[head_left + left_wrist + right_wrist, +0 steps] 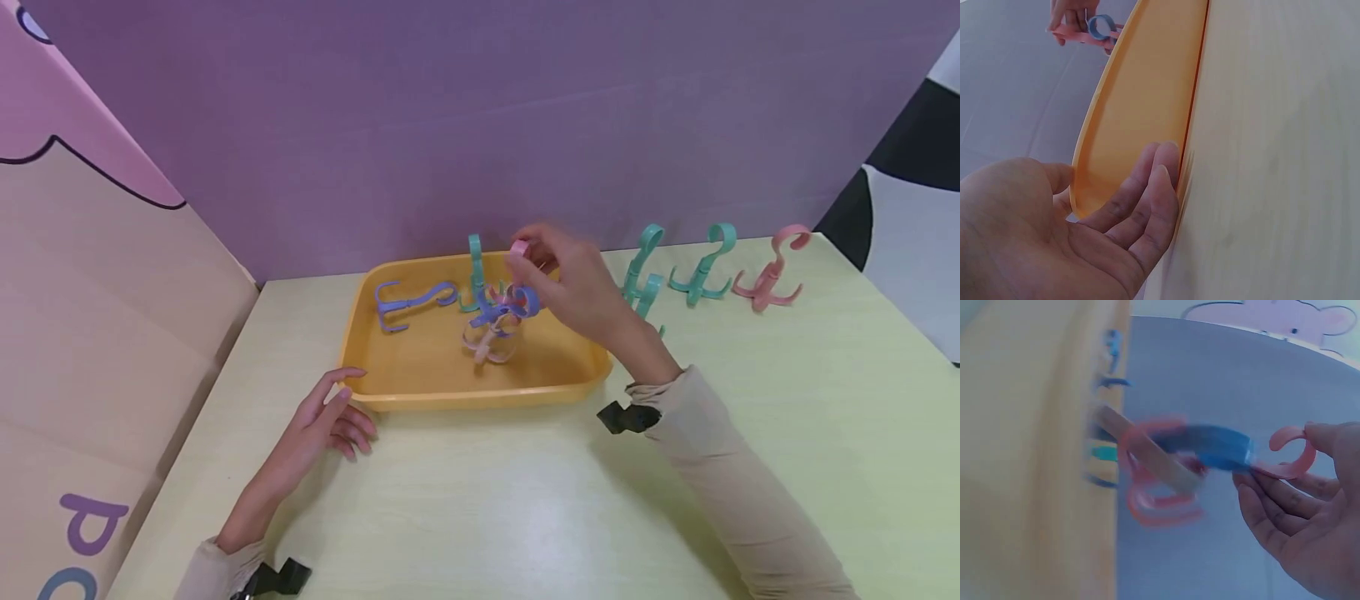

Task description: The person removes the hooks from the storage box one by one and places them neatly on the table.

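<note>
Over the orange tray [480,403], my right hand [581,279] pinches the curled end of a pink hook hanger [519,247]. A blue hook hanger [527,302] and a beige one [482,348] dangle with it in a tangle; the right wrist view blurs them. Inside the tray lie another blue hook hanger [420,301] at the left and a green one [476,262] against the back wall, partly hidden by the tangle. My left hand [318,421] rests at the tray's front left corner, its fingers loose and touching the rim.
Right of the tray, several hook hangers sit on the table [525,508]: a green one [705,267], a pink one [770,275] and more green ones partly behind my right arm. A purple panel [480,125] rises behind the table, a printed one [90,317] on the left.
</note>
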Motion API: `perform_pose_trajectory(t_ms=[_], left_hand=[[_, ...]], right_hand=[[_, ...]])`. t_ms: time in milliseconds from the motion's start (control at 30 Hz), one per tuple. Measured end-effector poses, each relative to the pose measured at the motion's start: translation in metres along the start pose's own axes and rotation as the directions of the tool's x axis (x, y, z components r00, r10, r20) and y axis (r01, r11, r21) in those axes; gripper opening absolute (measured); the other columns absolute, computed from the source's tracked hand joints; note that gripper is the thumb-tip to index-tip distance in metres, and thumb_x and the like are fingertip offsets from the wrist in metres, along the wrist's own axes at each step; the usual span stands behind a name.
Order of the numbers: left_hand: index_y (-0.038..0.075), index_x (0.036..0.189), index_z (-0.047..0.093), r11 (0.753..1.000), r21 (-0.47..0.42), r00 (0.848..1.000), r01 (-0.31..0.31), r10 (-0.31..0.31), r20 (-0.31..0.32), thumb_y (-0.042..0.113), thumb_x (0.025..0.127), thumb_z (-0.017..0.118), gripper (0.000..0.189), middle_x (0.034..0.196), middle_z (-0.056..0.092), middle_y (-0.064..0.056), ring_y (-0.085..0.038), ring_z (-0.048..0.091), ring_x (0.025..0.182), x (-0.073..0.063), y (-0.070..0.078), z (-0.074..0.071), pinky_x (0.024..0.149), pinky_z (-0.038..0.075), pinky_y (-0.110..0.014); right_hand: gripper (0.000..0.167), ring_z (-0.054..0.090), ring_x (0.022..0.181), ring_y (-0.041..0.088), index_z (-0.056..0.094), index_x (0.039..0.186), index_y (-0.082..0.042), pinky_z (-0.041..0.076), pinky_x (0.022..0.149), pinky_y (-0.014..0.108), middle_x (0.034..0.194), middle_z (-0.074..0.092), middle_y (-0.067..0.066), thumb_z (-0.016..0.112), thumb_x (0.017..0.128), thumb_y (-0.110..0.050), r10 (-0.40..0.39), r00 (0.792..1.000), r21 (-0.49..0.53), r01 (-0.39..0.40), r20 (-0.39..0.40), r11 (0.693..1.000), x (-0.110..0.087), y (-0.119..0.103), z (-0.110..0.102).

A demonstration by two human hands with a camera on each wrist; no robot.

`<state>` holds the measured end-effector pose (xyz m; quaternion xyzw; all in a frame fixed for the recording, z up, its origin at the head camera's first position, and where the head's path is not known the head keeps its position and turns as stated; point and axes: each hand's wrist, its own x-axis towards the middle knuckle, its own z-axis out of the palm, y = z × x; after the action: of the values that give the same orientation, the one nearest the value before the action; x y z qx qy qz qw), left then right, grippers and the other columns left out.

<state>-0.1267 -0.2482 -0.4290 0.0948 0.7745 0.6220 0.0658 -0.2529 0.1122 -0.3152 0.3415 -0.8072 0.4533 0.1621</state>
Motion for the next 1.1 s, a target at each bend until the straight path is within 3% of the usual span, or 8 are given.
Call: perform_pose_trajectory(t_ms=[133, 233, 533, 667, 733, 833, 933, 1100], left_hand=[[0.010, 0.148, 0.032, 1.000, 0.001, 1.000, 0.004, -0.004, 0.004, 0.034, 0.110, 0.036, 0.045, 0.091, 0.067, -0.028, -0.038, 0.069, 0.070, 0.000, 0.000, -0.001, 0.057, 0.058, -0.045], [0.011, 0.148, 0.032, 1.000, 0.002, 1.000, 0.009, -0.009, 0.007, 0.035, 0.110, 0.036, 0.045, 0.092, 0.067, -0.029, -0.039, 0.069, 0.071, -0.001, -0.001, -0.001, 0.058, 0.058, -0.045], [0.010, 0.147, 0.032, 1.000, 0.008, 1.000, -0.001, 0.000, 0.002, 0.034, 0.110, 0.036, 0.045, 0.091, 0.067, -0.028, -0.039, 0.069, 0.071, -0.002, 0.003, 0.000, 0.057, 0.058, -0.045], [0.010, 0.147, 0.032, 1.000, 0.005, 1.000, -0.004, 0.004, 0.002, 0.033, 0.110, 0.035, 0.043, 0.092, 0.068, -0.028, -0.039, 0.069, 0.071, -0.003, 0.003, 0.000, 0.057, 0.058, -0.045], [0.010, 0.147, 0.032, 1.000, 0.006, 1.000, -0.004, 0.004, 0.006, 0.032, 0.111, 0.034, 0.043, 0.092, 0.068, -0.028, -0.039, 0.069, 0.072, -0.003, 0.004, 0.000, 0.058, 0.058, -0.045], [0.010, 0.147, 0.032, 1.000, 0.008, 1.000, -0.004, 0.004, 0.009, 0.033, 0.110, 0.035, 0.043, 0.092, 0.067, -0.029, -0.039, 0.069, 0.072, -0.003, 0.004, -0.001, 0.058, 0.058, -0.045], [0.010, 0.148, 0.032, 1.000, 0.011, 1.000, -0.006, 0.006, 0.008, 0.033, 0.110, 0.035, 0.044, 0.092, 0.067, -0.029, -0.040, 0.069, 0.072, -0.004, 0.005, -0.001, 0.058, 0.058, -0.045], [0.010, 0.148, 0.031, 1.000, 0.009, 1.000, -0.009, 0.009, 0.005, 0.033, 0.110, 0.035, 0.044, 0.091, 0.068, -0.027, -0.038, 0.069, 0.071, -0.003, 0.005, 0.000, 0.057, 0.058, -0.045]], right_hand=[[0.036, 0.068, 0.078, 0.021, 0.057, 0.125, -0.005, 0.057, 0.070, 0.035, 0.092, 0.069, 0.006, 0.060, 0.101, -0.032, 0.112, 0.992, -0.031, -0.111, 0.050, 0.993, -0.001, 0.007, 0.007], [0.049, 0.067, 0.072, 0.022, 0.048, 0.132, -0.003, 0.055, 0.065, 0.034, 0.088, 0.071, 0.007, 0.057, 0.101, -0.040, 0.243, 0.965, -0.111, -0.232, 0.095, 0.966, -0.003, 0.016, 0.007], [0.076, 0.058, 0.069, 0.025, 0.031, 0.137, -0.004, 0.041, 0.059, 0.034, 0.092, 0.071, 0.002, 0.077, 0.088, -0.040, 0.478, 0.778, -0.277, -0.393, 0.408, 0.877, -0.008, 0.019, -0.010], [0.100, 0.054, 0.077, 0.029, 0.015, 0.149, 0.002, 0.043, 0.063, 0.037, 0.097, 0.069, 0.012, 0.081, 0.084, -0.038, 0.591, 0.729, -0.425, -0.440, 0.345, 0.791, -0.008, 0.009, -0.016], [0.094, 0.054, 0.076, 0.029, 0.024, 0.144, 0.008, 0.043, 0.063, 0.037, 0.092, 0.062, 0.017, 0.080, 0.084, -0.038, 0.638, 0.704, -0.508, -0.443, 0.312, 0.738, -0.009, 0.006, -0.020], [0.058, 0.052, 0.071, 0.026, 0.052, 0.117, 0.008, 0.041, 0.058, 0.034, 0.080, 0.054, 0.012, 0.078, 0.085, -0.033, 0.651, 0.678, -0.612, -0.366, 0.340, 0.701, -0.010, 0.005, -0.022], [0.025, 0.049, 0.078, 0.027, 0.060, 0.088, -0.005, 0.042, 0.065, 0.036, 0.076, 0.050, 0.006, 0.073, 0.085, -0.025, 0.639, 0.660, -0.729, -0.199, 0.394, 0.655, -0.014, 0.004, -0.014], [0.016, 0.051, 0.094, 0.032, 0.068, 0.102, -0.010, 0.041, 0.085, 0.047, 0.091, 0.064, 0.008, 0.059, 0.090, -0.016, 0.664, 0.641, -0.867, 0.004, 0.385, 0.499, -0.022, 0.008, 0.018]])
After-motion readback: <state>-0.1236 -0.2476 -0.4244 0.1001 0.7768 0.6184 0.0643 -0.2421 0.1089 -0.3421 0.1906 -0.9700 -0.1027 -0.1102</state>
